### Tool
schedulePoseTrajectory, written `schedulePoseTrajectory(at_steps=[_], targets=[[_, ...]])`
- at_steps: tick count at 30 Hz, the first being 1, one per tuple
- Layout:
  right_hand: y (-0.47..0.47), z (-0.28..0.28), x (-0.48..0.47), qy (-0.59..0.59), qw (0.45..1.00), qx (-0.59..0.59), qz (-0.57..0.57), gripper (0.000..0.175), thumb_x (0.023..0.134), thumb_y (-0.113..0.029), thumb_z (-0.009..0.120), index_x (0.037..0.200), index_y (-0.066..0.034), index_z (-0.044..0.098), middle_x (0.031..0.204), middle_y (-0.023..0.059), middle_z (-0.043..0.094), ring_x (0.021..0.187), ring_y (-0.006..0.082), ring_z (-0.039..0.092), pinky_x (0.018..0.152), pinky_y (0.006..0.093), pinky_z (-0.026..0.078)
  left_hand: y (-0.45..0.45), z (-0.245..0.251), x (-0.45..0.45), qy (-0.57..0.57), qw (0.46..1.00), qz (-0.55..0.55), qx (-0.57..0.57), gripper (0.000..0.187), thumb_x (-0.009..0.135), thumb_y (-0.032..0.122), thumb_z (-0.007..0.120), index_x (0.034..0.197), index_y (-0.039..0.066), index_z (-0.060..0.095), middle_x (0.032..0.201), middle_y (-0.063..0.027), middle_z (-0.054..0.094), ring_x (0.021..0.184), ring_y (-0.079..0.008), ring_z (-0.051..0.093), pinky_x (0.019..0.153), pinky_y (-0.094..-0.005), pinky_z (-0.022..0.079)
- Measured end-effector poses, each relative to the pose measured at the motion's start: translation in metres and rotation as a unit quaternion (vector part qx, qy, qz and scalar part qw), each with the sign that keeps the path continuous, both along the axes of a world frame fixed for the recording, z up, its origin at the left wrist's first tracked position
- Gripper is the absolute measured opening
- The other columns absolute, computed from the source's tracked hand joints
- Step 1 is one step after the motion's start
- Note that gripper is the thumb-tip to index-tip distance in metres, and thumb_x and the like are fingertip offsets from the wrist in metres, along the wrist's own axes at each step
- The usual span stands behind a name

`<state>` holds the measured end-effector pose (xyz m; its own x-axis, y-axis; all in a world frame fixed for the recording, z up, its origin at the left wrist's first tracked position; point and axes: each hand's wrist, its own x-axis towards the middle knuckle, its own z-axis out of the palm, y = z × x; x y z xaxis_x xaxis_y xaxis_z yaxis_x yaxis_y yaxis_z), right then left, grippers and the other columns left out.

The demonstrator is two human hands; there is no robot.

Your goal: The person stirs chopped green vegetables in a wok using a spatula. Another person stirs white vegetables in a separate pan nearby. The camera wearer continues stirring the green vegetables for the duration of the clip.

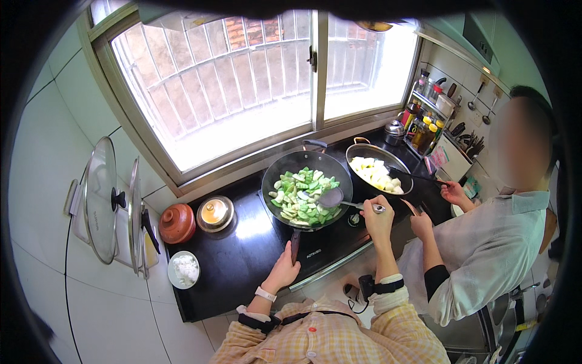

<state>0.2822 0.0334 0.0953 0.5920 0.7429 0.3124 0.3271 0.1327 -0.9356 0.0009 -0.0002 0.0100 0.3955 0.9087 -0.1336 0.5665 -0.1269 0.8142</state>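
Note:
A dark wok (272,175) stands on the black stove, holding sliced green vegetable pieces (302,193), perhaps flat beans or gourd. My left hand (283,267) is closed round the wok's handle (296,241) at the near side. In my right hand (378,218) is the shaft of a metal ladle (331,198), whose bowl rests among the green pieces at the wok's right side. Faint steam hangs over the wok.
A co-worker (491,250) on the right holds a dark utensil and the handle of a second pan (407,164) with pale chunks. At left stand a clay pot (177,223), a lidded glass dish (215,214) and a bowl of white food (183,270). Bottles (426,136) fill a rack.

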Motion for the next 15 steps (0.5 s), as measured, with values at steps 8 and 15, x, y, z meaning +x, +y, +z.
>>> schedulePoseTrajectory(at_steps=[8,15], targets=[[0.022,-0.032,-0.007,0.133,0.990,0.036,0.013,0.015,0.085,-0.008,0.061,0.074,0.0007,0.054,0.068,0.0077,0.061,0.058,0.0147,0.064,0.052,0.0237,0.051,0.000,0.003,0.001,0.007,1.000,0.011,-0.010,0.075,0.085,0.013,0.055,0.145,-0.006,0.013,0.134,-0.0326,0.041,0.124,-0.0426,0.045,0.104,-0.0410,0.037],[0.039,-0.045,-0.012,0.201,0.978,0.054,0.006,0.013,0.084,-0.007,0.060,0.076,0.0005,0.054,0.071,0.0107,0.063,0.060,0.0169,0.066,0.051,0.0240,0.052,-0.001,0.003,0.000,0.003,1.000,0.007,-0.004,0.075,0.086,0.014,0.053,0.145,-0.005,0.012,0.130,-0.0339,0.044,0.118,-0.0450,0.048,0.100,-0.0445,0.039]])
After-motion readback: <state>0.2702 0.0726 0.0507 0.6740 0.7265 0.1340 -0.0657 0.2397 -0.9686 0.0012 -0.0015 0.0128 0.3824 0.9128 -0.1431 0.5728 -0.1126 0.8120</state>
